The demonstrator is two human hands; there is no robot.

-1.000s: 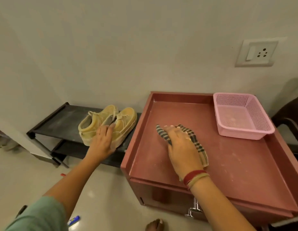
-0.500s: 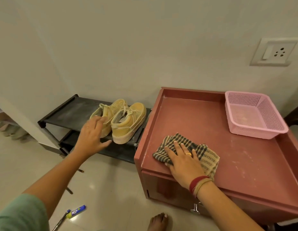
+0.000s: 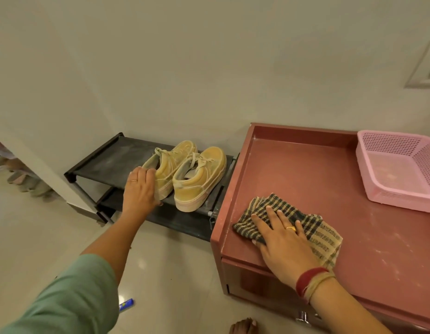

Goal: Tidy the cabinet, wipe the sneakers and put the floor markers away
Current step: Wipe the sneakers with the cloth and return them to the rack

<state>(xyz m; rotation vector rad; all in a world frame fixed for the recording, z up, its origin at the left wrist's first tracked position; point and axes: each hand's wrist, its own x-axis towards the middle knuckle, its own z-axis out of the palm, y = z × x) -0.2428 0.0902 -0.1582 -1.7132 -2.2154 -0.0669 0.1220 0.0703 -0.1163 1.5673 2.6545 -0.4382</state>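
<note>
Low on the floor, behind the left wrist: blue marker. Left hand, fingers straight and together, laid against the heel of the nearer of two yellow sneakers, gripping nothing; pair standing just right of those fingertips on the black shoe rack. Right hand, fingers spread flat, pressing a checked cloth onto the top of the red cabinet, near its front left corner. Beyond and right of these fingertips, well apart: pink basket.
</note>
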